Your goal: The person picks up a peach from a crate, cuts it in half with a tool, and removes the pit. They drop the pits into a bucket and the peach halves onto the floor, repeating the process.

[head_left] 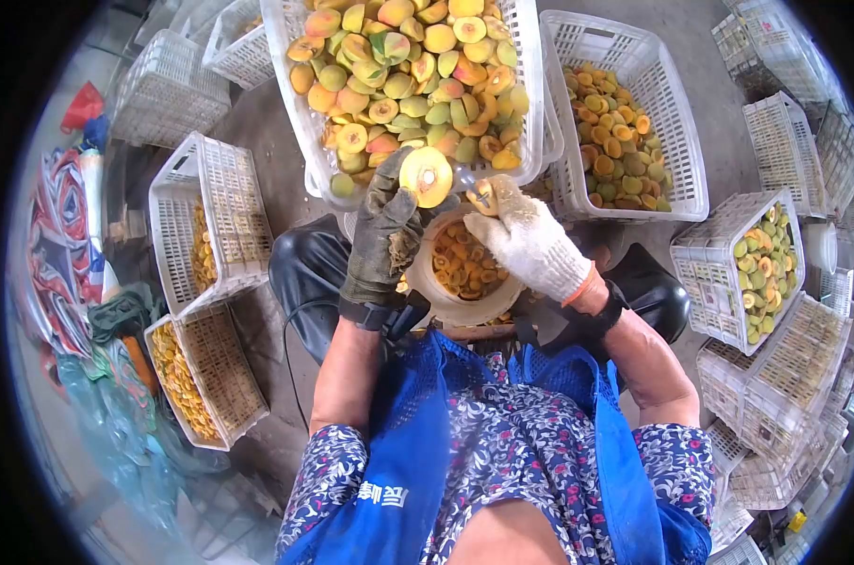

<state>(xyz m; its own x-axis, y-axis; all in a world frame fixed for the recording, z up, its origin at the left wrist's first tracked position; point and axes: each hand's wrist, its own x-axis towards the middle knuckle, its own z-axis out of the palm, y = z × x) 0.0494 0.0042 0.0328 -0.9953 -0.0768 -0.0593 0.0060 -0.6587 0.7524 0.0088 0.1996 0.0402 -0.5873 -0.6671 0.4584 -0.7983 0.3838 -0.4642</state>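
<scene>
My left hand [385, 226], in a dark, dirty glove, grips a halved peach [427, 177] between thumb and fingers. Its cut yellow face is turned up, with a pale centre. My right hand [530, 231], in a whitish knit glove, is closed on a small metal-tipped hand tool [465, 177] whose tip points at the peach half; the fingers hide most of its handle. Just below both hands, a round pale bucket [429, 282] stands between my knees with orange peach pieces [466, 266] inside. Beyond my hands, a white crate [290, 104] is heaped with halved peaches [413, 89].
Another white crate [686, 122] of peach halves stands at the back right. Crates with yellow pieces [180, 381] lie at left, near crumpled plastic sheeting [116, 443]. On the right, a crate of greenish fruit [766, 273] sits among stacked crates [775, 377].
</scene>
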